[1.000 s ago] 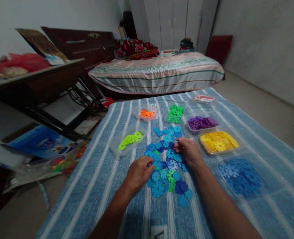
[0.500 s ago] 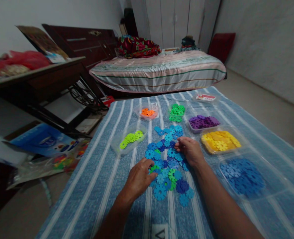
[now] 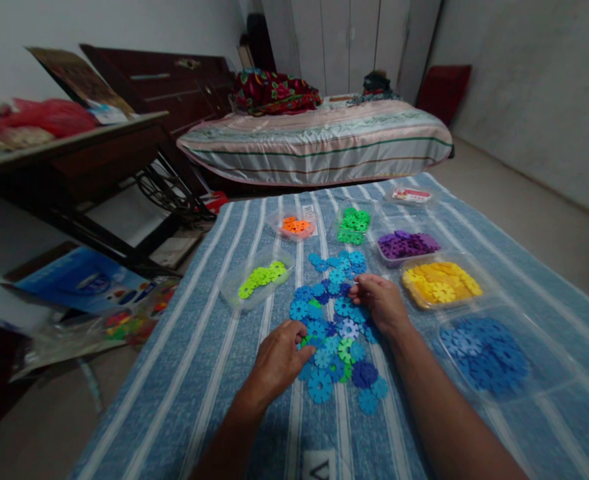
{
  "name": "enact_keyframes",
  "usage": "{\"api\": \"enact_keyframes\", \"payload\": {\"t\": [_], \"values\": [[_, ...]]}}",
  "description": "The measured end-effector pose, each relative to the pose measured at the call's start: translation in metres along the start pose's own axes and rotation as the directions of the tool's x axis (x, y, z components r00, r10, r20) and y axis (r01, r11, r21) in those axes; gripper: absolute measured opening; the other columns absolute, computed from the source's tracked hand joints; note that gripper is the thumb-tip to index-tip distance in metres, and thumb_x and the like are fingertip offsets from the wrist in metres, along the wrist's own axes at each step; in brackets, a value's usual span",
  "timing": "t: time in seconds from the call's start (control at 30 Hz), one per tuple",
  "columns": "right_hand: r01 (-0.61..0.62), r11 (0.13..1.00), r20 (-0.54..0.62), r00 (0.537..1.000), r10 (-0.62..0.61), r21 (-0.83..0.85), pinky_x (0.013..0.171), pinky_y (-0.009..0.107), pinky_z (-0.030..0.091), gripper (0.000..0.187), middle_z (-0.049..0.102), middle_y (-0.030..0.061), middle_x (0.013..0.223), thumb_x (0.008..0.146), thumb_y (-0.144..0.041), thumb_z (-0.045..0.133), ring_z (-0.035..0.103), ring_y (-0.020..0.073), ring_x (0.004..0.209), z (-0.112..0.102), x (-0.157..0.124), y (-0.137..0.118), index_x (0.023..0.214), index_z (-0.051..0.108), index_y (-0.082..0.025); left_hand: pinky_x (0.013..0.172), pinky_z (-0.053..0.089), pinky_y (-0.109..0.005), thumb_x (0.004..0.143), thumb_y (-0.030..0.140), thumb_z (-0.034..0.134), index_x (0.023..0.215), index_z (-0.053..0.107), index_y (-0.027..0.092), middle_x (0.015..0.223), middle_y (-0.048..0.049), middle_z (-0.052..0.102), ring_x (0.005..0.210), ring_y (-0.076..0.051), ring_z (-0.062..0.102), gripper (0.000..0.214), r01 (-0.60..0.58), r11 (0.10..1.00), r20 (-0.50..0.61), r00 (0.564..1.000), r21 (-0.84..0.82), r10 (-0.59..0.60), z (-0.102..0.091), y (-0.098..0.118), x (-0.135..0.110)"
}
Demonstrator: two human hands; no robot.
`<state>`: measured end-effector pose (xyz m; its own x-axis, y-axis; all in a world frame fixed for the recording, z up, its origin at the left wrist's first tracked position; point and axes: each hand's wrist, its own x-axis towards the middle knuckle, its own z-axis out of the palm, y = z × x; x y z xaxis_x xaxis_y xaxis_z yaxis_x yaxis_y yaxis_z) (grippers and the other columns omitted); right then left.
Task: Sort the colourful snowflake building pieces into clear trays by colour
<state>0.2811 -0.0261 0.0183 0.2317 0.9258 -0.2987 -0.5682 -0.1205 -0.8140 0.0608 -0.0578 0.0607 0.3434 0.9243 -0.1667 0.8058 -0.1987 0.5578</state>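
Observation:
Snowflake-shaped plastic discs lie in a loose pile (image 3: pixel 330 347), mostly blue, with some dark blue, green and one pale violet disc (image 3: pixel 348 329). My left hand (image 3: pixel 278 353) rests at the pile's left edge, thumb and forefinger apart beside a blue disc (image 3: pixel 316 331). On the far right side of the pile is my right hand (image 3: pixel 380 303), its fingers curled in close to a dark blue disc (image 3: pixel 345 290). Whatever sits between those right fingertips is hidden or too small to make out.
Clear tubs around the pile hold sorted discs: lime (image 3: pixel 262 279), orange (image 3: pixel 296 227), green (image 3: pixel 354 225), purple (image 3: pixel 407 245), yellow (image 3: pixel 443 283) and blue (image 3: pixel 492 353). A lidded box (image 3: pixel 411 195) stands at the far edge of the striped cloth (image 3: pixel 174 373). Beyond is a bed (image 3: pixel 319 150).
A blue disc now lies by my left fingertips, over a green one that showed before. The pale violet disc has come into view mid-pile. Both hands have barely moved.

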Motion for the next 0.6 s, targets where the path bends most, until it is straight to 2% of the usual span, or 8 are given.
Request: {"api": "enact_keyframes", "payload": {"t": [0.2, 0.33, 0.43, 0.6], "values": [[0.000, 1.000, -0.005, 1.000, 0.000, 0.003, 0.046, 0.019, 0.047, 0.018, 0.067, 0.0030, 0.056, 0.062, -0.029, 0.074, 0.062, 0.0123, 0.052, 0.0001, -0.0004, -0.0003, 0.070, 0.068, -0.015, 0.067, 0.038, -0.027, 0.072, 0.031, 0.058, 0.075, 0.056, 0.019, 0.080, -0.0006, 0.056, 0.075, -0.018, 0.054, 0.012, -0.005, 1.000, 0.024, 1.000, 0.022, 0.005, -0.0003, -0.0006, 0.0000], [-0.004, 1.000, 0.000, 1.000, 0.004, 0.002, 0.046, 0.019, 0.047, 0.019, 0.067, 0.0032, 0.056, 0.062, -0.030, 0.075, 0.062, 0.0126, 0.052, -0.0002, -0.0001, -0.0003, 0.071, 0.067, -0.015, 0.063, 0.035, -0.026, 0.072, 0.032, 0.060, 0.069, 0.052, 0.019, 0.074, 0.0012, 0.054, 0.070, -0.016, 0.051, 0.015, -0.009, 1.000, -0.001, 1.000, 0.022, 0.009, 0.0009, -0.0018, 0.0008], [-0.004, 1.000, 0.001, 1.000, 0.004, 0.004, 0.046, 0.020, 0.047, 0.019, 0.067, 0.0031, 0.057, 0.062, -0.030, 0.075, 0.063, 0.0129, 0.052, -0.0002, 0.0001, 0.0000, 0.071, 0.067, -0.015, 0.057, 0.032, -0.024, 0.069, 0.033, 0.061, 0.063, 0.048, 0.019, 0.064, 0.0034, 0.050, 0.063, -0.014, 0.048, 0.020, 0.024, 0.998, -0.012, 1.000, -0.055, -0.024, 0.0026, -0.0028, 0.0012], [0.001, 1.000, 0.003, 1.000, -0.001, 0.011, 0.045, 0.020, 0.047, 0.018, 0.067, 0.0034, 0.057, 0.063, -0.029, 0.074, 0.061, 0.0128, 0.051, 0.0003, -0.0003, -0.0004, 0.071, 0.067, -0.015, 0.051, 0.029, -0.022, 0.067, 0.035, 0.063, 0.057, 0.046, 0.019, 0.053, 0.0062, 0.042, 0.052, -0.011, 0.040, 0.026, 0.092, 0.955, 0.014, 0.996, -0.282, -0.092, 0.0056, -0.0015, 0.0015]]}}
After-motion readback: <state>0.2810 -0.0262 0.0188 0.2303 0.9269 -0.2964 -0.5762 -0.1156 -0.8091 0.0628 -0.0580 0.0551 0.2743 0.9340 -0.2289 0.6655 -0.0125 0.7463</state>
